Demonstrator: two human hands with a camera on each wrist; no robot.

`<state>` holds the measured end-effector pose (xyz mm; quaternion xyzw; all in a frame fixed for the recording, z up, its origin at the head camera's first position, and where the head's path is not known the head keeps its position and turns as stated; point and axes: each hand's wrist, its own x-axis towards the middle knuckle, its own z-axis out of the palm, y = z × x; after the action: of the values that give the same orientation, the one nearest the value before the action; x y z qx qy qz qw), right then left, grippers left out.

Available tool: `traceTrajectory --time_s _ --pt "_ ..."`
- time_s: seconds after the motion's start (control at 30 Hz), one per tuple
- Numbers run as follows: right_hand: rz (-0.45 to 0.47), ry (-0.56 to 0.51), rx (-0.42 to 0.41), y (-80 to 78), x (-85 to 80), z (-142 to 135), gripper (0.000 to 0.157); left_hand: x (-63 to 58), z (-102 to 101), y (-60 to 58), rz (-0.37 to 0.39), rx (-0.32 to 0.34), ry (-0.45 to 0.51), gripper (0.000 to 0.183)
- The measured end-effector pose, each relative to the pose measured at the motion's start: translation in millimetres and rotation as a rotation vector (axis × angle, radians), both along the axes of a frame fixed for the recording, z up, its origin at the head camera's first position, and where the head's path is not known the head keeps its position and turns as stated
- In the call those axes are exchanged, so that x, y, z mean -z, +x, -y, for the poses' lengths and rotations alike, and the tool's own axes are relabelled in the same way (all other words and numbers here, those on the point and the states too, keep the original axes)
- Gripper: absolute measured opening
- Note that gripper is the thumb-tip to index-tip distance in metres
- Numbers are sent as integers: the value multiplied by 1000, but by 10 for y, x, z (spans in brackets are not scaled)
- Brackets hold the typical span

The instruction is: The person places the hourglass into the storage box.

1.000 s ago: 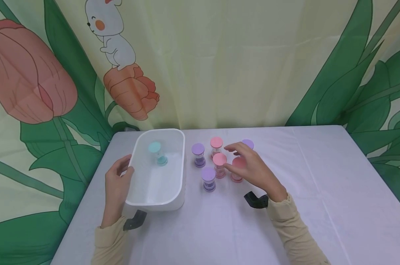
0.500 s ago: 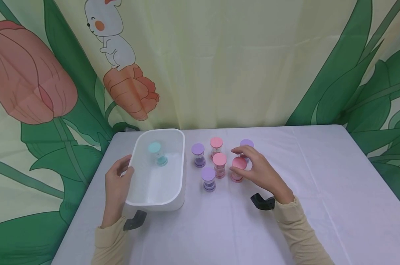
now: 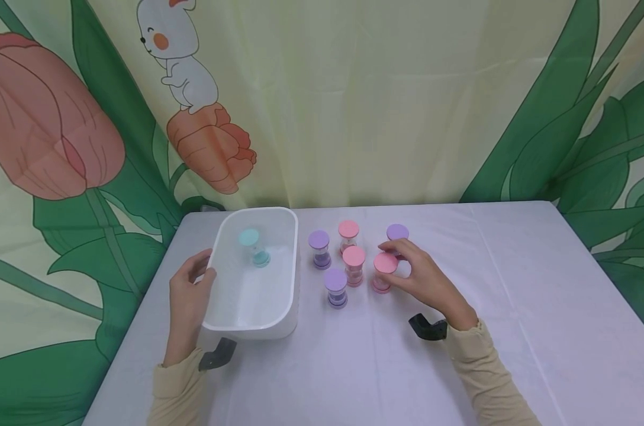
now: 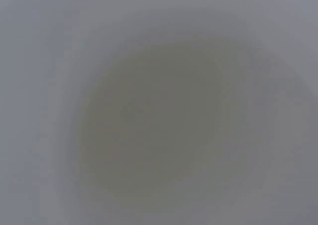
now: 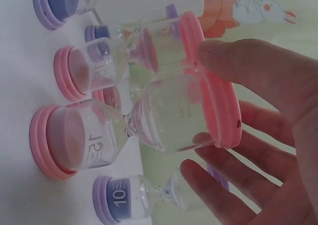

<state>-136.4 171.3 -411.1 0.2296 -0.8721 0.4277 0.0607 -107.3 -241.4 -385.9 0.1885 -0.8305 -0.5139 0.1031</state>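
In the head view, my left hand touches the left side of a white plastic box, thumb tip at its rim. Inside the box is a teal hourglass. My right hand holds the top of a pink hourglass, which stands upright on the table. In the right wrist view, the thumb lies at one edge of its pink cap and the fingers curl round the other side. The left wrist view is a grey blur.
Two more pink hourglasses, one in front and one behind, stand to the left. Purple hourglasses stand at the near side, by the box and behind my right hand. A patterned curtain hangs behind the white-covered table.
My right hand has moved right, away from the middle pink hourglass, and its thumb and fingers have come in round the right-hand pink one. My left hand and the box have stayed still.
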Motion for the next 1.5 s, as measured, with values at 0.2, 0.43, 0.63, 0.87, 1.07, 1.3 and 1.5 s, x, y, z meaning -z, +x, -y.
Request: traceTrajectory --time_s 0.2,0.43,0.63,0.87,1.07,1.3,1.5 --pt "11 -9 -7 -8 30 -11 52 1 -4 3 -4 -1 -2 43" --pt "46 -15 -6 -21 40 -5 49 -17 -5 11 -10 8 -5 43" --pt "53 -14 1 -26 44 -6 46 -19 -6 13 -3 1 3 43" --pt "30 -24 5 -25 44 -7 44 -11 5 11 -15 6 -4 43" --pt "-1 -28 6 -15 -36 5 45 -10 5 6 -18 11 -10 43" --pt "-26 -31 0 -4 -151 17 46 -9 6 6 -19 8 -16 43" --pt "-53 -51 -19 -10 -232 24 48 -2 4 7 -18 5 -13 43"
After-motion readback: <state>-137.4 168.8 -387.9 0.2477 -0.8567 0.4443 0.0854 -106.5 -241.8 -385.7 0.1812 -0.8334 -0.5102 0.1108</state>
